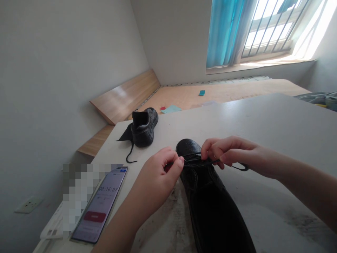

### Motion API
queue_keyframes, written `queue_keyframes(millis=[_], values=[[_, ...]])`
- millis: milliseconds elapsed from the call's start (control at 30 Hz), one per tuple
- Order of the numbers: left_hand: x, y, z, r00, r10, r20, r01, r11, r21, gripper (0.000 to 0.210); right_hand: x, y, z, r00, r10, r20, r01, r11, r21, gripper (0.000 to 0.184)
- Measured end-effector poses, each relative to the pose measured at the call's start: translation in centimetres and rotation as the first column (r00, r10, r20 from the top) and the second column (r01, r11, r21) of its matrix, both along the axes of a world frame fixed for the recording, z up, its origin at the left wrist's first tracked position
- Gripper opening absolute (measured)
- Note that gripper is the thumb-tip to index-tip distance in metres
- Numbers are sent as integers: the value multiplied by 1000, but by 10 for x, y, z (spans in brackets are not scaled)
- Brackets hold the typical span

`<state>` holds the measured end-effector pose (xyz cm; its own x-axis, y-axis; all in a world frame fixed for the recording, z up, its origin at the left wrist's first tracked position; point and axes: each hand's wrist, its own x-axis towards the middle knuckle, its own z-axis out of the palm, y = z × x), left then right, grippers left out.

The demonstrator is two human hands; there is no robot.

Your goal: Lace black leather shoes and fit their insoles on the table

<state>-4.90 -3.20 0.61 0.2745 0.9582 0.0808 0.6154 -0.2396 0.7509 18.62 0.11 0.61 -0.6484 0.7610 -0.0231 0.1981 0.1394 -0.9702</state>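
A black leather shoe (216,211) lies on the white table in front of me, toe pointing away. Its black shoelace (193,162) runs across the front of the opening, near the toe. My left hand (160,179) pinches the lace on the left side of the shoe, thumb against fingers. On the right side, my right hand (231,153) has its fingers closed round the lace, and a loose loop or end hangs out below that hand. The exact grip of the right fingertips is partly hidden.
A second black shoe (144,128) stands at the table's far left edge, its lace trailing. A phone (100,207) showing a timer lies at the left. Beyond the white table (237,119) is a wooden bed surface (231,93) with small papers, below a barred window.
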Motion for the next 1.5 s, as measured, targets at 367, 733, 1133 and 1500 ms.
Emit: queue_keyframes(millis=[367, 733, 1133, 1500], values=[[-11, 2, -1, 970, -124, 211, 191, 922, -338, 45, 15, 6, 8, 978, 196, 70, -196, 981, -6, 23], [8, -1, -8, 884, -39, 465, 128, 979, -161, 15, -2, 0, -5, 983, -80, -168, 21, 944, -328, 29], [16, 0, -17, 924, 61, 377, -32, 996, -83, 24, -8, -5, -6, 966, -140, -216, 62, 941, -332, 19], [19, 2, -24, 855, 109, 506, -48, 990, -133, 17, -14, -3, -11, 971, -133, -199, 88, 971, -220, 25]])
